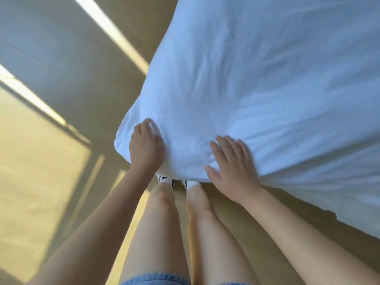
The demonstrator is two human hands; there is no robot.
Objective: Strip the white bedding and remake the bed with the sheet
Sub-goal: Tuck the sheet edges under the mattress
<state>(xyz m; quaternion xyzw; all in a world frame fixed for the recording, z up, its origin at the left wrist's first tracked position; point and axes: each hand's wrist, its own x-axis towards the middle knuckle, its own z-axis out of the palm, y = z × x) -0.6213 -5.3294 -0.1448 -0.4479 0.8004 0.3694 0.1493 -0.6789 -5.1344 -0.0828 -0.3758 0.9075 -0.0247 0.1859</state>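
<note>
Sheet (267, 79), white and creased, lies spread over the bed (353, 214) and fills the view from 12 o'clock round to 4 o'clock. Its nearest corner (123, 140) bulges out toward 9 o'clock. The person stands at this corner with 2 hands on the cloth. The left hand (146, 147), at 9 o'clock of the right, has its fingers curled into the fabric and grips a bunch of it just inside the corner; creases radiate from that grip. The right hand (230, 169) lies flat, fingers straight and spread, palm pressing the sheet at the near edge of the bed. Judged from this arrangement, the flat hand pins the cloth against sliding while the gripping hand draws the corner taut or pulls it down. Whether the step belongs to stripping or to remaking cannot be told. The near edge runs from the corner toward 4 o'clock, with cloth hanging over it. The feet (164, 181) stand just under the overhang, at 6 o'clock of the left hand. Floor (41, 182) extends from 7 o'clock to 11 o'clock, which should give room to step sideways round the corner.
</note>
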